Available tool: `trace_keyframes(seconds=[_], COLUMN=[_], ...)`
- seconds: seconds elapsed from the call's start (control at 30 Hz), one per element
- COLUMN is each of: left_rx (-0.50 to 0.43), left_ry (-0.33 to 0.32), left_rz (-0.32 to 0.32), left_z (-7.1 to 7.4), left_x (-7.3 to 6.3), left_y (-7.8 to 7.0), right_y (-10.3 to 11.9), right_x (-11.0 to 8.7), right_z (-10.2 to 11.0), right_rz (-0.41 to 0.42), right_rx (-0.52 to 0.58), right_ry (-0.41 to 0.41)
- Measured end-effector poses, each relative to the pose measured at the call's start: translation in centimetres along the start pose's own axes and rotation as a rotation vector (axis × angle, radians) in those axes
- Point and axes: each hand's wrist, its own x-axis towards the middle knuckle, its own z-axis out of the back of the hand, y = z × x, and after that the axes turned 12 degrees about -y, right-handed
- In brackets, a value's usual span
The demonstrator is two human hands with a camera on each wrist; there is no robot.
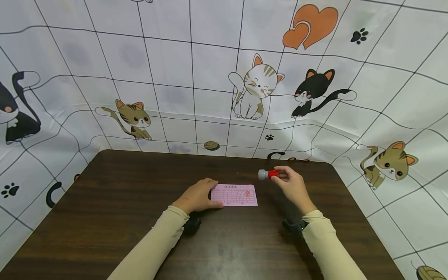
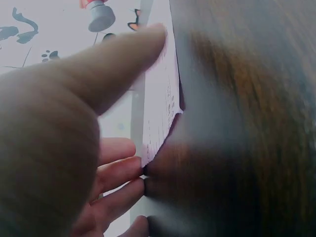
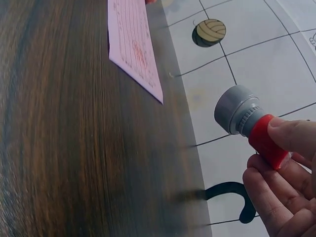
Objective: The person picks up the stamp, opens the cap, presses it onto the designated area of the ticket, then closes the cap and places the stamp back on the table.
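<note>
A pink form pad with printed rows and a red stamp mark lies flat on the dark wooden table. My left hand rests at the pad's left end, thumb by its near corner and fingers by the far one. In the left wrist view the thumb is extended across the pad. To the right of the pad, my right hand holds a stamp by its red part, pinched between thumb and fingers. The stamp's grey end points left, tilted above the table and apart from the pad.
The table has a far edge close behind the hands. White sheeting with cat drawings and grid lines surrounds it at the back and sides. Dark bands are worn at the wrists.
</note>
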Motion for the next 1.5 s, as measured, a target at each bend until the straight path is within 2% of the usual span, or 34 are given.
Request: trace_keyframes(seconds=[0.3, 0.63, 0.93, 1.2, 1.33, 1.5], left_rx=[0.026, 0.023, 0.039, 0.06, 0.07, 0.064], left_ry=[-0.009, 0.023, 0.017, 0.017, 0.02, 0.016], left_rz=[-0.004, 0.015, 0.007, -0.004, -0.007, -0.007], left_z=[-0.2, 0.1, 0.0, 0.0, -0.1, -0.2], left_x=[0.2, 0.0, 0.0, 0.1, 0.2, 0.2], left_y=[-0.4, -0.5, -0.6, -0.9, -0.8, -0.8], right_y=[-0.7, -0.5, -0.9, -0.4, 0.0, -0.2], right_x=[0.6, 0.6, 1.1, 1.6, 1.7, 1.8], right_z=[-0.5, -1.0, -1.5, -2.4, -2.6, -2.7], right_rz=[-0.015, -0.001, 0.101, 0.233, 0.253, 0.236], right_rx=[0.011, 0.011, 0.005, -0.132, -0.167, -0.196], right_ry=[-0.03, -0.042, -0.079, -0.064, -0.052, -0.044])
